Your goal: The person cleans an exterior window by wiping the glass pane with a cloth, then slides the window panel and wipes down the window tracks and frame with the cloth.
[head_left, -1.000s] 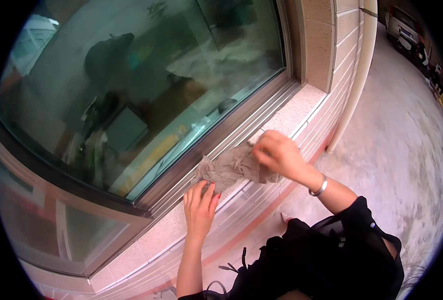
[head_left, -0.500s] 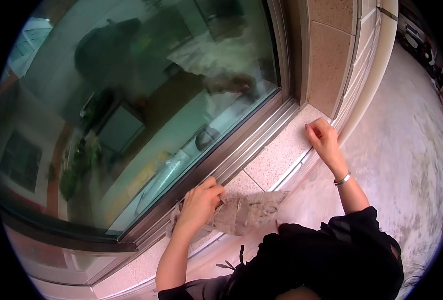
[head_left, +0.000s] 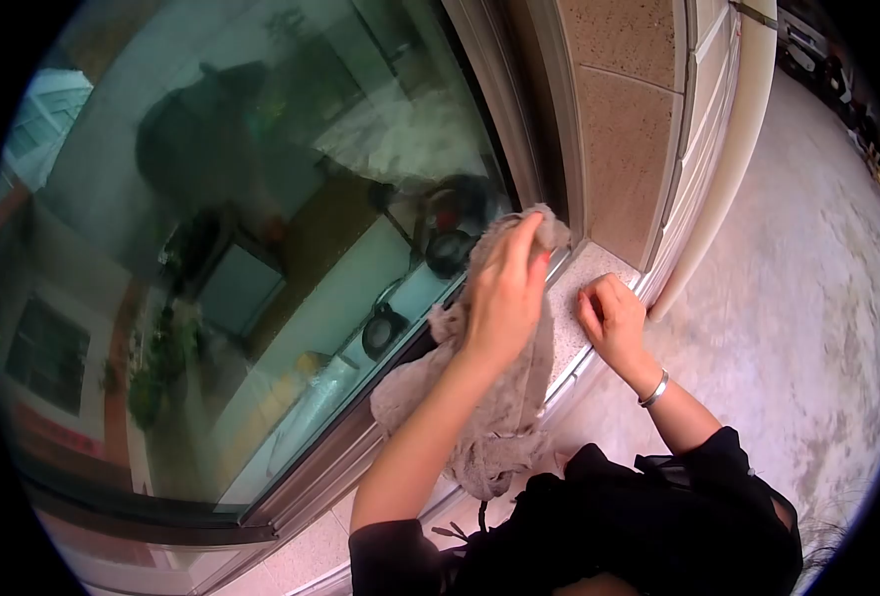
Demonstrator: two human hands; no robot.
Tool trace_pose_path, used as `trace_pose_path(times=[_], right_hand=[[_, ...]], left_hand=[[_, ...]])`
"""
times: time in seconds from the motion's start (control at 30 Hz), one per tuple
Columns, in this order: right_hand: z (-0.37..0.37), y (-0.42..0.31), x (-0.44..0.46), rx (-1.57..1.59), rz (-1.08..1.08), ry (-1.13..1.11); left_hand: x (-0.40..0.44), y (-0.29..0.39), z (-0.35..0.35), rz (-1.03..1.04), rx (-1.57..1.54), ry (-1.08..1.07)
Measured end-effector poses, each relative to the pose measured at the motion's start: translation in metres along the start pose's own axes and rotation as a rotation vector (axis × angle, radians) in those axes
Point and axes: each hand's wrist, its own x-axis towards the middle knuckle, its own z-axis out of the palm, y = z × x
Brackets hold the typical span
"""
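Note:
My left hand [head_left: 506, 298] presses a grey-beige cloth [head_left: 504, 412] against the lower right corner of the window, its fingers bent over the bunched upper end. The rest of the cloth hangs down across the window frame [head_left: 335, 462] and the sill, partly behind my forearm. My right hand [head_left: 611, 316], curled with fingertips folded in, rests on the speckled stone sill [head_left: 571, 348] to the right. Nothing shows in its fingers. Beside both hands stands the dark glass pane [head_left: 261, 248].
Right of the window is a tiled wall [head_left: 624, 159] with a cream pipe [head_left: 733, 169] running down it. A concrete floor [head_left: 758, 328] lies below. Through the glass I see a counter with dark pans [head_left: 450, 253] and other items.
My left hand has moved up and right along the frame, taking the cloth with it to the window's corner. My right hand stays on the sill, appearing slightly lower and left.

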Motion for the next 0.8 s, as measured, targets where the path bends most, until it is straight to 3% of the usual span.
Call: trace_pose_path(times=[0.03, 0.13, 0.2, 0.3, 0.53, 0.8], right_hand=[[0.0, 0.001, 0.0, 0.003, 0.007, -0.006], [-0.001, 0.003, 0.0, -0.008, -0.007, -0.012], [-0.001, 0.001, 0.001, -0.017, -0.036, -0.012], [-0.001, -0.001, 0.002, -0.047, -0.066, -0.032], [-0.001, 0.007, 0.002, -0.022, -0.02, -0.086], [-0.004, 0.01, 0.004, -0.078, 0.004, -0.122]], left_hand=[[0.0, -0.016, 0.02, -0.056, -0.005, -0.067], [0.005, -0.038, 0.045, 0.038, 0.156, -0.107], [0.014, -0.028, 0.039, -0.196, 0.159, -0.303], [0.023, -0.018, 0.04, -0.216, 0.374, -0.386], [0.02, -0.02, 0.043, -0.135, 0.563, -0.348], [0.01, -0.021, 0.023, -0.123, 0.535, -0.411]])
